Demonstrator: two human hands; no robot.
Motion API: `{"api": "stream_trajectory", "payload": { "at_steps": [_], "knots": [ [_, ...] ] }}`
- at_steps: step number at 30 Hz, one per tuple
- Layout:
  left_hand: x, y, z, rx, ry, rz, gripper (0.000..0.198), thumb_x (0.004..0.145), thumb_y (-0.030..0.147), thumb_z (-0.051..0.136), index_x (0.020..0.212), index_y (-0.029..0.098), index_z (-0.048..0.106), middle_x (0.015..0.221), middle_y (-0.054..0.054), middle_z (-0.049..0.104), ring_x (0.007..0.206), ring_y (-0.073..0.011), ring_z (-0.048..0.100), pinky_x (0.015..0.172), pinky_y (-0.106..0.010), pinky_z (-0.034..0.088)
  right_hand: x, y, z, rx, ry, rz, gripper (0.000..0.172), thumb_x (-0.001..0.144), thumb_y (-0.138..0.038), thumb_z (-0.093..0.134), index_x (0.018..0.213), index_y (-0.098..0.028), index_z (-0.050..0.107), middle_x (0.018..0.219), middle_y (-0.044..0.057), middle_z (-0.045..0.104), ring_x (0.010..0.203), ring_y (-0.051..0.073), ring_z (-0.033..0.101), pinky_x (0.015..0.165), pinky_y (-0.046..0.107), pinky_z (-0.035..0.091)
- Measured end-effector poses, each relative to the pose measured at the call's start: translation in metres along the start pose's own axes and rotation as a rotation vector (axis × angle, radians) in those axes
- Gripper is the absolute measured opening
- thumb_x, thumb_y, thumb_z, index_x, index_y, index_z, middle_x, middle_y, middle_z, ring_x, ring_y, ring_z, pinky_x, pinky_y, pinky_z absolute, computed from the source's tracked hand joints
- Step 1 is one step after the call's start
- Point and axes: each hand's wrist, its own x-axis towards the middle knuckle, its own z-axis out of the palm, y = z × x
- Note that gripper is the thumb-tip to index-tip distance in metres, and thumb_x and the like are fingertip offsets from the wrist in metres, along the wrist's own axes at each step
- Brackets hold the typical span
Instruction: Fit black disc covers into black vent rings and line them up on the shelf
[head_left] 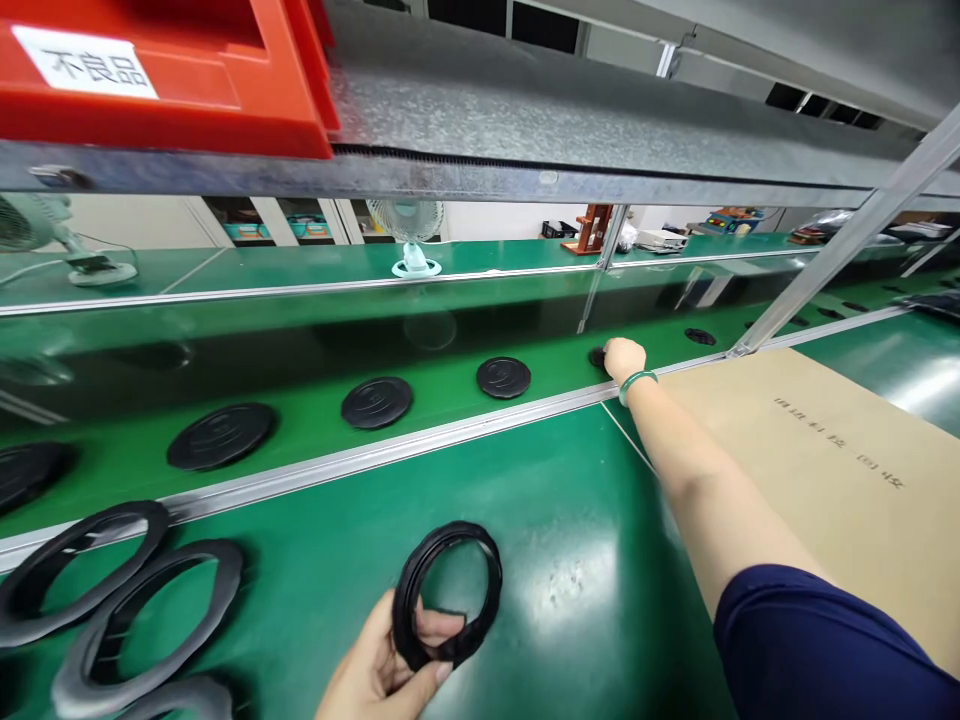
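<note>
Near the bottom middle, my left hand (397, 650) pinches a black ring (491, 575) by its lower edge, held above the green tabletop. The ring looks made of several stacked or ridged layers. Stretched far forward, my right hand (624, 358) has its fingers closed at a black disc (597, 357) on the green belt. The hand covers most of that disc, and its fingertips are hidden. To its left on the belt lie a flat black disc (504, 377) with a raised pattern and another black disc (377, 402). Larger black rings (217, 590) lie overlapping at lower left.
A metal rail (450, 437) divides belt from table. A metal shelf (480, 182) carrying a red bin (172, 110) hangs overhead. A slanted post (840, 240) and a brown cardboard sheet (825, 450) are at right. A small fan (415, 245) stands beyond the belt.
</note>
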Motion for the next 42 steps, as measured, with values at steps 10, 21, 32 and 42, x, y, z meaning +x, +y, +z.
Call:
{"api": "stream_trajectory", "payload": {
  "at_steps": [10, 21, 32, 42],
  "knots": [
    [-0.004, 0.015, 0.000, 0.023, 0.100, 0.063, 0.057, 0.060, 0.037, 0.086, 0.096, 0.022, 0.044, 0.093, -0.009, 0.077, 0.097, -0.0278, 0.073, 0.095, -0.048, 0.056, -0.229, -0.087, -0.048, 0.489, 0.120, -1.037, 0.015, 0.096, -0.019, 0.058, 0.102, -0.018, 0.072, 0.093, 0.007, 0.067, 0.090, 0.022, 0.057, 0.084, 0.034, 0.047],
    [-0.003, 0.018, 0.002, -0.016, 0.139, 0.120, 0.069, 0.056, 0.032, 0.088, 0.112, 0.019, 0.051, 0.103, -0.005, 0.072, 0.098, -0.0258, 0.070, 0.092, -0.043, 0.057, -0.329, -0.135, -0.008, 0.614, -0.003, -1.232, 0.011, 0.094, -0.014, 0.060, 0.101, -0.013, 0.068, 0.093, 0.008, 0.065, 0.087, 0.021, 0.054, 0.088, 0.035, 0.049],
    [-0.005, 0.020, 0.002, 0.052, 0.170, 0.058, 0.068, 0.058, 0.032, 0.087, 0.114, 0.020, 0.049, 0.100, -0.003, 0.071, 0.092, -0.0240, 0.070, 0.082, -0.038, 0.060, -0.316, -0.123, -0.012, 0.796, 0.159, -1.300, 0.015, 0.102, -0.022, 0.052, 0.102, -0.014, 0.065, 0.090, 0.007, 0.066, 0.085, 0.017, 0.059, 0.076, 0.030, 0.050],
    [-0.010, 0.022, 0.007, 0.077, 0.192, 0.056, 0.067, 0.059, 0.037, 0.086, 0.112, 0.021, 0.049, 0.099, -0.003, 0.071, 0.088, -0.0230, 0.071, 0.078, -0.035, 0.061, -0.318, -0.128, -0.015, 0.485, 0.279, -1.421, 0.025, 0.100, -0.011, 0.046, 0.081, -0.017, 0.061, 0.074, 0.002, 0.054, 0.067, 0.016, 0.048, 0.059, 0.030, 0.040]
  ]
}}
